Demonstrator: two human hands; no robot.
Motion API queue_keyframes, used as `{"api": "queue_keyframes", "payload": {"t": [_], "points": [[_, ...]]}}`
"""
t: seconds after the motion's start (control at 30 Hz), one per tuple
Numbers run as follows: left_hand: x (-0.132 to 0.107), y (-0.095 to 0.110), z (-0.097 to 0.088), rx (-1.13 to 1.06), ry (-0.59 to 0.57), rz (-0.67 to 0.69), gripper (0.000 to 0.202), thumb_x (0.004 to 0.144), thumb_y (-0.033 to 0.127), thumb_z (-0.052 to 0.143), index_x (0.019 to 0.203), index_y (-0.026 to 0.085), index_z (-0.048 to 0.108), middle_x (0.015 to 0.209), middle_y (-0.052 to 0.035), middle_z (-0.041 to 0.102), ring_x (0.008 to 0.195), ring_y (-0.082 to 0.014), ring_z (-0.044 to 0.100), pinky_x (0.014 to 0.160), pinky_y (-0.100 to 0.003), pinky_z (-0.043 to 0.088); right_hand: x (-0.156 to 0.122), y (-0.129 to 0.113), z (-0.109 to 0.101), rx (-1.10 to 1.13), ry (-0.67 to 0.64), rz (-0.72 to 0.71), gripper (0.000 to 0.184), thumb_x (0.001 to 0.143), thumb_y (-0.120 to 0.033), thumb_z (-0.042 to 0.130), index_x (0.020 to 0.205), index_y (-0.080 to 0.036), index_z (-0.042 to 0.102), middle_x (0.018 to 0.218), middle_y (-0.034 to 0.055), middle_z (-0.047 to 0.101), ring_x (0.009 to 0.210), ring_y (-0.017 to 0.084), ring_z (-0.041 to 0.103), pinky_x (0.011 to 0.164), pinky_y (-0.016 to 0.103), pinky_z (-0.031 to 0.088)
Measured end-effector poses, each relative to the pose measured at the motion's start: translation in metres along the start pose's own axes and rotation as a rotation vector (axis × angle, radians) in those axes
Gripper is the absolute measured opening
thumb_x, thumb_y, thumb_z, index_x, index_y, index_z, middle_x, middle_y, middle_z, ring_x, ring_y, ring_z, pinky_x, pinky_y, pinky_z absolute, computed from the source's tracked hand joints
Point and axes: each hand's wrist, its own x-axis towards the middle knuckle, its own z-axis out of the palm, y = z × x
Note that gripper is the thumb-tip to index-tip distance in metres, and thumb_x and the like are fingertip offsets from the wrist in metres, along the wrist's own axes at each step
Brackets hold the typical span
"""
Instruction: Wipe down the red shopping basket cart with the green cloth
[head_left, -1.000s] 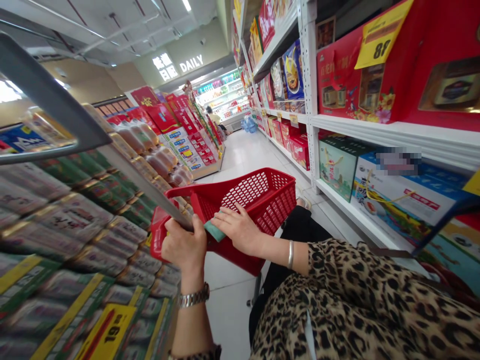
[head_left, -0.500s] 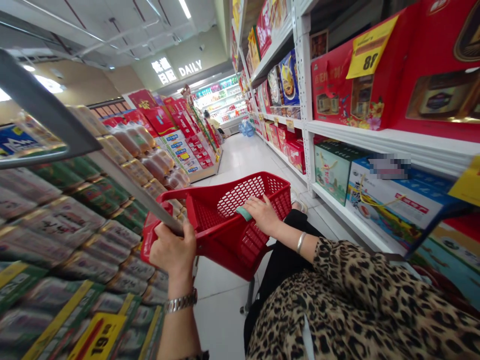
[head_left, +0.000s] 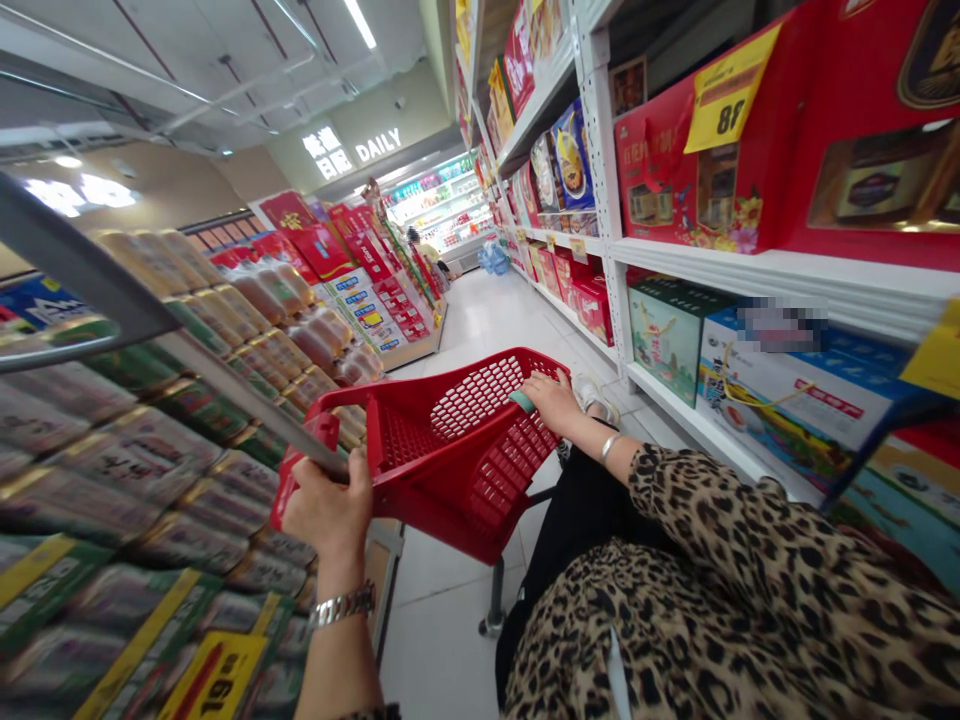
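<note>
A red plastic shopping cart point(head_left: 442, 490) with perforated sides stands in front of me, tilted in my view. My left hand point(head_left: 330, 505) is wrapped round the cart's grey handle pole point(head_left: 247, 390), close to the red basket's corner. At the basket's far right, my right hand point(head_left: 553, 402) lies over the upper rim, pressing a small green cloth point(head_left: 523, 401) against it. Its fingers are together, and part of the cloth is hidden under them. The inside of the basket shows only in part.
White shelves point(head_left: 690, 255) with boxed goods, including red gift boxes point(head_left: 690, 180), run along the right. Stacked packs of cans point(head_left: 150, 440) crowd the left. A tiled aisle point(head_left: 495, 310) leads to a lit cooler point(head_left: 442, 205); a person point(head_left: 427, 250) is near it.
My right hand has slid with the green cloth along the rim toward the basket's far right end. My left hand keeps its hold and appears slightly further left. More of my shoe shows.
</note>
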Motion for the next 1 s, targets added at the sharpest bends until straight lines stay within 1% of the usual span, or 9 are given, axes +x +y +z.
{"api": "queue_keyframes", "payload": {"t": [0.17, 0.33, 0.47, 0.63, 0.8, 0.83, 0.9, 0.97, 1.0], "points": [[0.006, -0.008, 0.003, -0.001, -0.017, 0.006, 0.044, 0.079, 0.057, 0.055, 0.100, 0.019, 0.061, 0.067, -0.0077, 0.059, 0.074, -0.0360, 0.065, 0.072, -0.047, 0.051, 0.005, 0.006, -0.003, -0.025, -0.008, 0.029, 0.042, 0.098, -0.004, 0.038, 0.116, -0.024, 0.070, 0.131, 0.0085, 0.070, 0.140, 0.027, 0.047, 0.118, 0.064, 0.026], [0.016, -0.017, 0.008, 0.033, -0.005, -0.001, 0.040, 0.080, 0.055, 0.055, 0.100, 0.020, 0.058, 0.071, -0.0087, 0.063, 0.076, -0.0348, 0.066, 0.073, -0.045, 0.050, 0.006, -0.002, -0.005, -0.061, -0.056, 0.045, 0.039, 0.099, -0.004, 0.038, 0.109, -0.022, 0.072, 0.121, 0.0087, 0.072, 0.131, 0.024, 0.054, 0.120, 0.058, 0.026], [0.032, -0.026, 0.015, 0.090, -0.024, 0.000, 0.050, 0.080, 0.057, 0.050, 0.106, 0.015, 0.059, 0.079, -0.0159, 0.068, 0.081, -0.0379, 0.069, 0.073, -0.045, 0.051, 0.004, -0.014, -0.007, -0.079, -0.087, 0.038, 0.040, 0.098, -0.003, 0.038, 0.108, -0.021, 0.072, 0.120, 0.0099, 0.071, 0.126, 0.026, 0.056, 0.121, 0.060, 0.024], [0.055, -0.042, 0.029, 0.077, -0.099, -0.004, 0.067, 0.080, 0.055, 0.046, 0.121, 0.003, 0.056, 0.091, -0.0263, 0.071, 0.093, -0.0455, 0.069, 0.079, -0.052, 0.052, 0.000, -0.030, -0.014, -0.095, -0.128, 0.017, 0.039, 0.094, -0.002, 0.041, 0.104, -0.020, 0.074, 0.114, 0.0093, 0.073, 0.115, 0.025, 0.061, 0.122, 0.058, 0.023], [0.065, -0.042, 0.040, 0.001, -0.107, 0.026, 0.063, 0.084, 0.048, 0.046, 0.123, 0.000, 0.057, 0.110, -0.0305, 0.069, 0.110, -0.0453, 0.065, 0.098, -0.058, 0.047, -0.008, -0.043, -0.024, -0.100, -0.158, -0.021, 0.032, 0.088, -0.001, 0.052, 0.104, -0.019, 0.074, 0.112, 0.0094, 0.074, 0.112, 0.026, 0.062, 0.124, 0.055, 0.013], [0.065, -0.040, 0.041, 0.010, -0.104, 0.015, 0.062, 0.086, 0.048, 0.046, 0.125, 0.001, 0.057, 0.115, -0.0311, 0.068, 0.116, -0.0453, 0.063, 0.103, -0.060, 0.044, -0.010, -0.045, -0.026, -0.097, -0.162, -0.032, 0.031, 0.086, -0.002, 0.054, 0.105, -0.018, 0.074, 0.112, 0.0095, 0.075, 0.113, 0.026, 0.062, 0.124, 0.055, 0.012], [0.065, -0.033, 0.042, 0.038, -0.076, -0.023, 0.063, 0.091, 0.049, 0.046, 0.135, 0.004, 0.054, 0.134, -0.0319, 0.061, 0.132, -0.0459, 0.053, 0.111, -0.067, 0.035, -0.015, -0.052, -0.029, -0.088, -0.174, -0.060, 0.031, 0.085, -0.003, 0.057, 0.106, -0.017, 0.073, 0.111, 0.0099, 0.075, 0.112, 0.026, 0.063, 0.122, 0.052, 0.017], [0.060, -0.025, 0.044, 0.030, -0.035, -0.057, 0.071, 0.093, 0.052, 0.048, 0.149, 0.008, 0.043, 0.156, -0.0313, 0.042, 0.148, -0.0462, 0.036, 0.115, -0.072, 0.026, -0.021, -0.060, -0.031, -0.076, -0.186, -0.084, 0.029, 0.085, -0.004, 0.058, 0.107, -0.016, 0.073, 0.109, 0.0108, 0.075, 0.111, 0.026, 0.063, 0.118, 0.048, 0.025], [0.055, -0.021, 0.047, -0.001, -0.020, -0.082, 0.078, 0.093, 0.054, 0.048, 0.155, 0.009, 0.035, 0.164, -0.0309, 0.031, 0.153, -0.0459, 0.027, 0.118, -0.072, 0.022, -0.025, -0.065, -0.031, -0.071, -0.191, -0.090, 0.028, 0.085, -0.005, 0.059, 0.107, -0.016, 0.073, 0.108, 0.0115, 0.075, 0.110, 0.026, 0.063, 0.115, 0.045, 0.029]]}}
